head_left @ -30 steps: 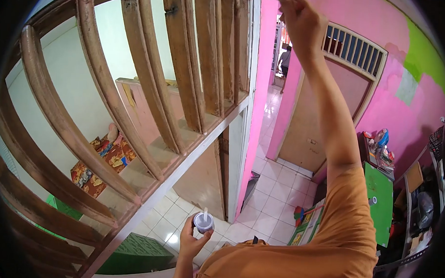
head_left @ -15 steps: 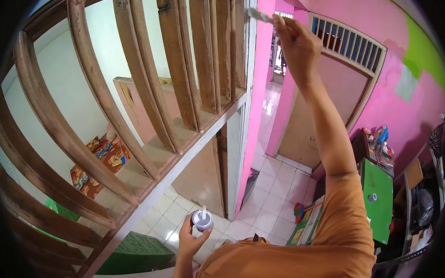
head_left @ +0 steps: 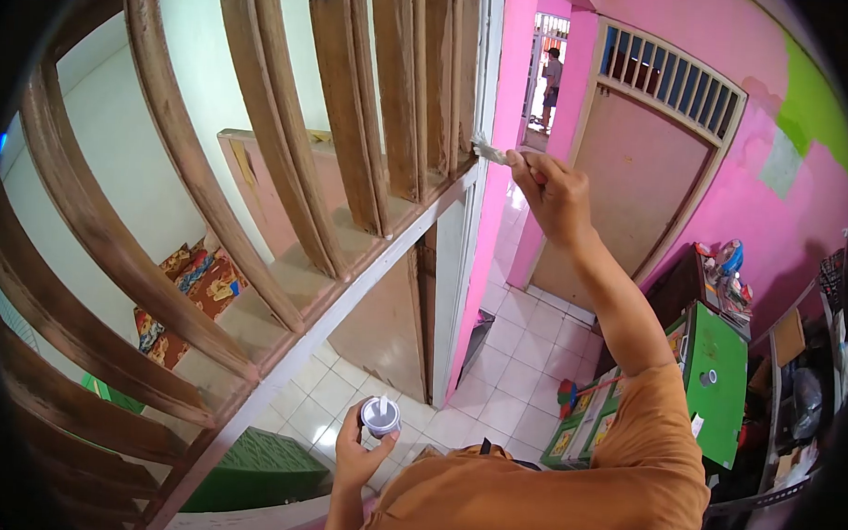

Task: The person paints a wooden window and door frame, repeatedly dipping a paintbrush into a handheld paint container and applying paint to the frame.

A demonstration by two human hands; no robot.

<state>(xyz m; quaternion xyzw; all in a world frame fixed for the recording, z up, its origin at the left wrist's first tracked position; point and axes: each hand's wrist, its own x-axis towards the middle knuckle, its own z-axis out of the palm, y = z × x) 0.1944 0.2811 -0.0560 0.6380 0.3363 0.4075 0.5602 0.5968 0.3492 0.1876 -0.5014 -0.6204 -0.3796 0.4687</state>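
My left hand (head_left: 364, 452) is wrapped round a small cup (head_left: 381, 417) at the bottom centre; a pale stick or handle stands in the cup. My right hand (head_left: 559, 193), raised at the upper centre, is closed on a brush (head_left: 488, 151). The brush's whitish bristles are at the white door-frame post (head_left: 486, 90), beside the lower end of the brown wooden slats (head_left: 406, 96). Whether the bristles press on the post cannot be told. A white-edged beam (head_left: 387, 240) runs below the slats.
A closed door (head_left: 623, 192) stands in the pink wall (head_left: 675, 31). At the right are a green cabinet (head_left: 720, 350) and a cluttered shelf (head_left: 771, 483). Another green piece of furniture (head_left: 263, 470) is below the beam. A person (head_left: 551, 83) stands far off in the passage.
My right hand has come down with the brush, along the white post to the slats' lower end. My left hand still holds the cup. The distant person shows again in the passage.
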